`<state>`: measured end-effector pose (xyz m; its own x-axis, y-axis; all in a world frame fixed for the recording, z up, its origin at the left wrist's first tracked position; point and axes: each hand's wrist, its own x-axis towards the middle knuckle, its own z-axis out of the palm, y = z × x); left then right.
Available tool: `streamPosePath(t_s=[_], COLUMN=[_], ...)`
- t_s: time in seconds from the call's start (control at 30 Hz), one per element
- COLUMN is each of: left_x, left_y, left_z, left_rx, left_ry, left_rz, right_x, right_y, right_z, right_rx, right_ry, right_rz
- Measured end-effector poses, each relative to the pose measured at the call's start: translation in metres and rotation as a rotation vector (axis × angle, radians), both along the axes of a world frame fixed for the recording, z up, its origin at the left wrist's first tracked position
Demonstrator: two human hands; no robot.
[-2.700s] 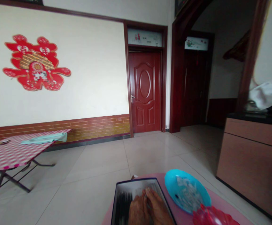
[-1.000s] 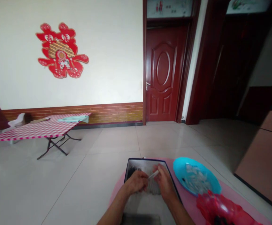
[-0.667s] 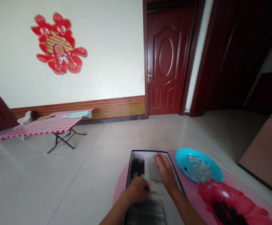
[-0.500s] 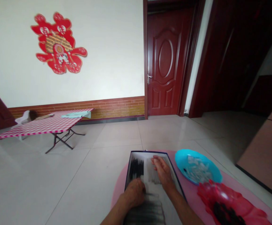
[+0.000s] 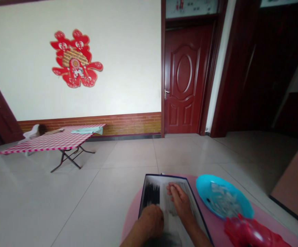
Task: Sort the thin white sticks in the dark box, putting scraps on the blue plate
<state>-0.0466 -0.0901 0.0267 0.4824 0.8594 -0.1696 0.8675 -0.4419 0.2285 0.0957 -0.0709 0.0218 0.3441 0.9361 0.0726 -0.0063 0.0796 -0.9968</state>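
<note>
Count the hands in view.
2. The left hand is on the near part of the dark-rimmed tray, and the right hand is farther in on that tray, nearer the blue plate. No others show.

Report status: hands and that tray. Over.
Left hand over the dark-edged tray. Right hand flat on it, open. Blue plate beside the tray, to the right, not blocking.
</note>
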Motion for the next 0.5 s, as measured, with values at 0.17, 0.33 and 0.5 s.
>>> streamPosePath(t_s=[0.17,0.33,0.5], left_x=[0.006,0.018,0.017], left_y=[0.046,0.065,0.061], left_z=[0.003,-0.002,-0.01], left_rx=[0.088,0.133,0.113], left_ry=[-0.047,-0.086,-0.105], left_rz=[0.228,0.354,0.381], right_x=[0.006,0.008,-0.007], right_y=[0.006,0.009,-0.003], right_z=[-0.01,-0.019,-0.021], right_rx=[0.003,0.014,0.111], right_ry=[-0.049,-0.154,-0.546], right_rz=[-0.061,-0.072,0.254])
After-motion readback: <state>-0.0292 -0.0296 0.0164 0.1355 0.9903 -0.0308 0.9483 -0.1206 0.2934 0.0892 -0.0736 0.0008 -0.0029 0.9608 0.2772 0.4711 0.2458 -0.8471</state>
